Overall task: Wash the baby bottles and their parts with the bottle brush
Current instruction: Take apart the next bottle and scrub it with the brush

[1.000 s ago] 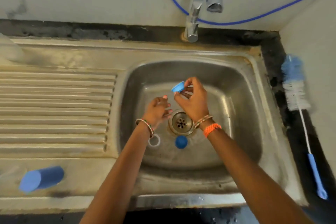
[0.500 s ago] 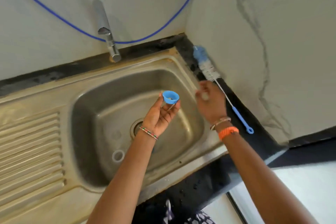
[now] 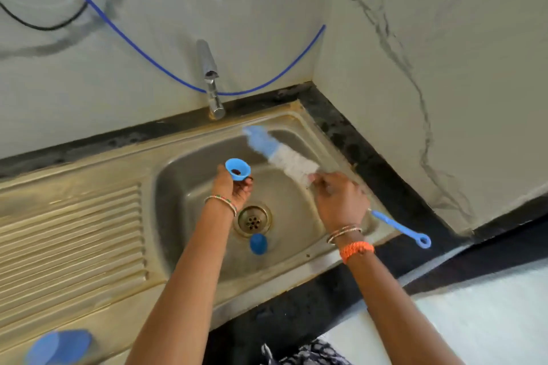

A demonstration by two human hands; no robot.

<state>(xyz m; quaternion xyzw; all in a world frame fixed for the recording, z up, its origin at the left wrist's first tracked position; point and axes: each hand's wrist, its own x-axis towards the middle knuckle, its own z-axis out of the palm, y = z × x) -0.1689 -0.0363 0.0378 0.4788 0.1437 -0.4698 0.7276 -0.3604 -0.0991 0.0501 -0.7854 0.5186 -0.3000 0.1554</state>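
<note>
My left hand (image 3: 234, 188) holds a small blue bottle ring (image 3: 237, 169) up over the steel sink (image 3: 299, 118), its opening tilted towards me. My right hand (image 3: 341, 201) grips the bottle brush (image 3: 278, 151) by its wire stem, just below the bristles. The blue and white bristle head points up and left across the basin, blurred by motion. Its blue handle (image 3: 400, 228) sticks out to the right past my wrist. A round blue part (image 3: 258, 243) lies on the basin floor beside the drain (image 3: 252, 219).
The tap (image 3: 211, 80) stands behind the basin against the wall, not running. A ribbed draining board (image 3: 68, 243) lies to the left. A blue bottle cap or cup (image 3: 59, 347) lies at the bottom left. A blue hose (image 3: 142, 50) hangs along the wall.
My right hand passed the blue ring to my left hand, reached to the counter edge and picked up the brush. The brush now hangs over the basin. The view swung right.
</note>
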